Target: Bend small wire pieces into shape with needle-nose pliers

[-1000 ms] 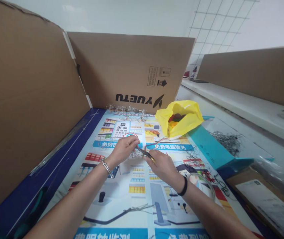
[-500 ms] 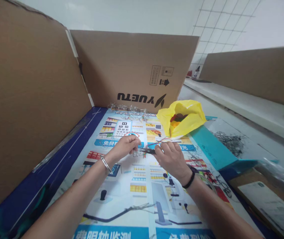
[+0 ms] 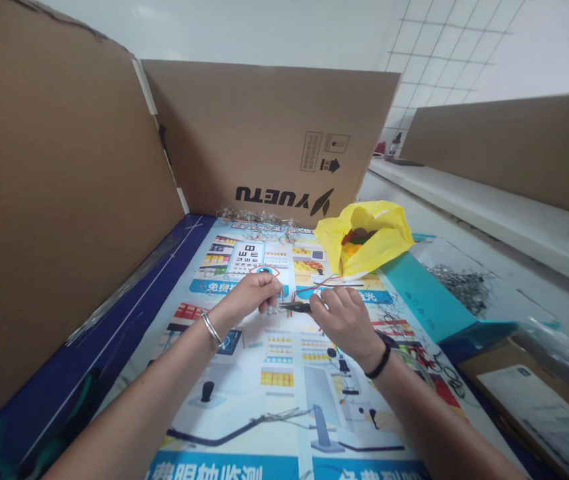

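Note:
My right hand (image 3: 347, 323) is wrapped round a pair of dark pliers (image 3: 296, 307), whose jaws point left. The jaw tips reach a small clear, wiry piece at the fingertips of my left hand (image 3: 257, 293); its kind is too small to tell. The left thumb and fingers are pinched together on that piece. Beneath the pliers and near the fingers, a thin red wire (image 3: 314, 287) lies on the printed poster sheet (image 3: 244, 407) and runs toward the yellow bag.
A yellow bag (image 3: 389, 240) holds red and orange items. Tangled wire pieces (image 3: 264, 219) lie along the cardboard wall (image 3: 264, 133). Wire clippings (image 3: 459, 287) sit beside a teal flap (image 3: 429, 300). Long wires (image 3: 284, 417) lie in front, and a cardboard box (image 3: 529, 393) stands at right.
The plier jaws look closer together than before, with their tips still at the small piece. Both hands have barely moved.

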